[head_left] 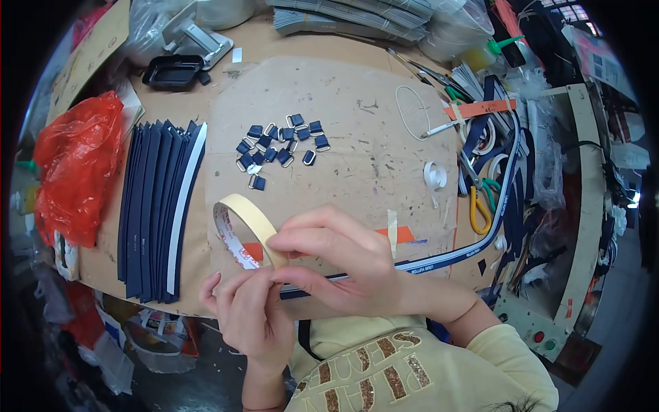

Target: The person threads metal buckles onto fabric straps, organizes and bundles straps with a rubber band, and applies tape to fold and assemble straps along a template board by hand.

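A roll of masking tape, cream outside with red print on its inner core, is held tilted above the near edge of the table. My right hand pinches the roll's right side between thumb and fingers. Just below, my left hand has its fingertips closed at the roll's lower edge, meeting my right thumb. Whether a loose tape end lies between the fingertips is hidden. A navy ribbon with white lettering runs behind my right hand and curves up the right side. Orange strips lie behind the hands.
Navy strips lie stacked at left, beside a red plastic bag. Several navy tabs with metal rings are scattered mid-table. Yellow-handled scissors and a small white roll are at right. A black tray sits at the back.
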A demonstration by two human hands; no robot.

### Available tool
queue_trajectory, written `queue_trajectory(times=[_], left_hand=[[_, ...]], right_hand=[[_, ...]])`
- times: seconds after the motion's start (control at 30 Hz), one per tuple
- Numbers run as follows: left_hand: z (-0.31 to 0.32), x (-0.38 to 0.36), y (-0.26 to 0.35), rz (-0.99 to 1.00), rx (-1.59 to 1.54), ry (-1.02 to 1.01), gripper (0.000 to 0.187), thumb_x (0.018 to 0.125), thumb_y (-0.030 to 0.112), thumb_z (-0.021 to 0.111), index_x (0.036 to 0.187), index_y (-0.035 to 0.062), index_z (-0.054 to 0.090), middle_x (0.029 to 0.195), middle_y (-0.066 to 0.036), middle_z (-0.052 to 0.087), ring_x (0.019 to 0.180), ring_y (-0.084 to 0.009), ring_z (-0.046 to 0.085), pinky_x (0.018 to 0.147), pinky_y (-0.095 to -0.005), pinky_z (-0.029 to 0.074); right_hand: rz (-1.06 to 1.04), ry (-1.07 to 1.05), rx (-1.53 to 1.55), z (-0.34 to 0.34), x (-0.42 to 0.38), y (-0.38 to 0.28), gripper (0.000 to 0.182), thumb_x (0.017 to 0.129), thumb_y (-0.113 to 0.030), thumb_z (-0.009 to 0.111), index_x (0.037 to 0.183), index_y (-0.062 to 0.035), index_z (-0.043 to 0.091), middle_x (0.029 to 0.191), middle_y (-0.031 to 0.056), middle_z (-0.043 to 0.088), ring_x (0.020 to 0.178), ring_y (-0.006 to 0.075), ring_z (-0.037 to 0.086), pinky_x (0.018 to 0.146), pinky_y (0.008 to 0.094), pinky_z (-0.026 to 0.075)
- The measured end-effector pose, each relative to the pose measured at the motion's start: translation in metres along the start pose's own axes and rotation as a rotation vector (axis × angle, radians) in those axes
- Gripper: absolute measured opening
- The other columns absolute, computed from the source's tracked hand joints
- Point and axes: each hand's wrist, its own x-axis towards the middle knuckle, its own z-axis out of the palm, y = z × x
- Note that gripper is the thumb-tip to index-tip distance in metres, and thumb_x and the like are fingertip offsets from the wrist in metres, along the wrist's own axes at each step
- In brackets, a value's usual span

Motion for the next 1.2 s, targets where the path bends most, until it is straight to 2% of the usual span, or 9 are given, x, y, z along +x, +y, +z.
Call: queue_trajectory(times=[0.2,0.4,0.57,0.7,0.87,0.9,1.03,1.07,1.2], left_hand=[[0.006,-0.003,0.004,0.047,0.074,0.026,0.025,0.074,-0.008,0.059,0.094,0.0068,0.065,0.088,0.001,0.066,0.08,-0.0156,0.055,0.095,-0.0424,0.032],[0.004,-0.005,0.01,0.076,0.086,0.006,0.027,0.073,-0.009,0.057,0.094,0.0063,0.064,0.088,0.001,0.066,0.08,-0.0163,0.055,0.091,-0.04,0.035],[0.009,-0.01,0.005,0.119,-0.016,0.002,0.027,0.075,-0.009,0.054,0.096,0.0036,0.063,0.086,-0.004,0.065,0.078,-0.0189,0.055,0.082,-0.0364,0.041],[0.011,-0.017,0.0,-0.043,-0.347,-0.14,0.027,0.078,-0.006,0.051,0.103,-0.0008,0.061,0.083,-0.01,0.061,0.073,-0.0221,0.052,0.071,-0.0344,0.043],[0.002,-0.007,0.004,0.07,0.041,-0.158,0.028,0.081,-0.003,0.051,0.108,-0.0055,0.057,0.082,-0.014,0.059,0.068,-0.0246,0.049,0.066,-0.0355,0.041],[0.0,-0.007,0.003,0.065,0.043,-0.156,0.028,0.081,-0.003,0.051,0.108,-0.0055,0.057,0.082,-0.014,0.059,0.068,-0.0246,0.049,0.066,-0.0355,0.041],[-0.006,-0.002,-0.005,-0.209,0.026,-0.129,0.03,0.083,-0.001,0.051,0.112,-0.0088,0.055,0.082,-0.014,0.057,0.066,-0.025,0.046,0.064,-0.0357,0.04],[-0.006,-0.001,-0.003,-0.206,0.023,-0.132,0.03,0.083,-0.001,0.051,0.112,-0.0088,0.055,0.082,-0.014,0.057,0.066,-0.025,0.046,0.064,-0.0357,0.04],[-0.003,0.0,0.009,0.066,0.043,-0.159,0.032,0.084,-0.001,0.053,0.115,-0.0099,0.054,0.082,-0.015,0.057,0.067,-0.0245,0.047,0.064,-0.0347,0.039]], right_hand=[[0.005,-0.095,-0.003,-0.009,-0.009,0.001,0.021,0.074,0.004,0.072,0.093,0.0014,0.064,0.097,0.0103,0.061,0.075,0.0153,0.057,0.062,0.0215,0.047],[0.044,0.013,0.065,-0.015,-0.006,-0.001,0.018,0.075,0.004,0.07,0.091,0.0001,0.062,0.094,0.0094,0.059,0.07,0.0138,0.052,0.059,0.0223,0.043],[0.002,-0.035,0.033,-0.02,-0.006,0.006,0.012,0.079,0.002,0.066,0.088,-0.0013,0.059,0.09,0.0074,0.055,0.071,0.0147,0.048,0.061,0.0244,0.041],[-0.087,-0.164,-0.092,-0.018,-0.001,0.011,0.009,0.082,-0.001,0.062,0.087,-0.0034,0.055,0.088,0.0062,0.053,0.075,0.0168,0.047,0.067,0.027,0.042],[-0.09,-0.304,-0.186,-0.018,-0.019,0.002,0.009,0.084,-0.005,0.061,0.086,-0.0054,0.053,0.086,0.0059,0.051,0.078,0.0189,0.047,0.071,0.0294,0.042],[-0.09,-0.309,-0.183,-0.019,-0.022,0.001,0.009,0.084,-0.005,0.061,0.086,-0.0054,0.053,0.086,0.0059,0.051,0.078,0.0189,0.047,0.071,0.0294,0.042],[0.062,-0.14,0.218,-0.024,-0.031,-0.007,0.013,0.083,-0.003,0.063,0.091,-0.0039,0.053,0.091,0.0078,0.053,0.077,0.0193,0.047,0.068,0.0294,0.042],[0.063,-0.136,0.215,-0.024,-0.03,-0.008,0.013,0.083,-0.003,0.063,0.091,-0.0039,0.053,0.091,0.0078,0.053,0.077,0.0193,0.047,0.068,0.0294,0.042],[0.064,-0.118,0.04,-0.017,-0.016,-0.009,0.016,0.081,-0.004,0.066,0.093,-0.0023,0.056,0.089,0.0074,0.055,0.073,0.0184,0.049,0.065,0.0277,0.043]])
